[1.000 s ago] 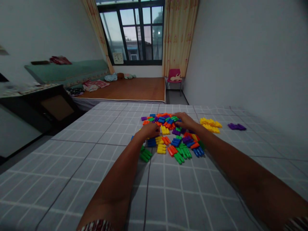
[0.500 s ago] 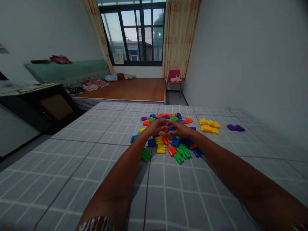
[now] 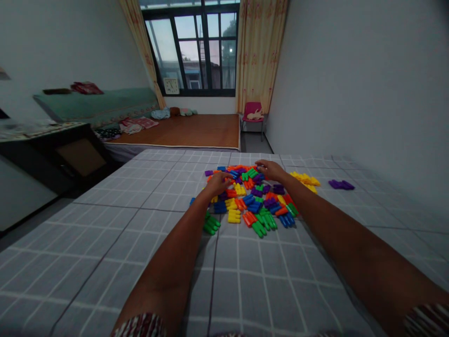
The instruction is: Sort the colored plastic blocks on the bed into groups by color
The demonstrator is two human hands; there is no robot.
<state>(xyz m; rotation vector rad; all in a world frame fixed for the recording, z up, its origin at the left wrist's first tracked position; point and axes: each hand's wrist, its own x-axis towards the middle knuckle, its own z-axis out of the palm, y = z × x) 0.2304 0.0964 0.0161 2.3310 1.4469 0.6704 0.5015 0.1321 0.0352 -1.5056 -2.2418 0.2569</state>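
A pile of bright plastic toy pieces, shaped like small blocks with finger-like prongs, lies on the checked cloth. They are orange, blue, green, yellow and purple. My left hand is over the pile's left side, fingers stretched out beside a blue piece. At the far right of the pile is my right hand, its fingers apart near some orange pieces. No held piece shows in either hand. My hands and forearms hide parts of the pile.
Yellow pieces are grouped right of the pile, partly behind my right forearm. Farther right lie purple pieces. The grey checked cloth covers the surface. Beyond it stand a bed, a pink chair and a dark cabinet.
My hands were together over the middle of the pile. They have moved apart, the left slightly left, the right farther back and right, uncovering pieces in the middle.
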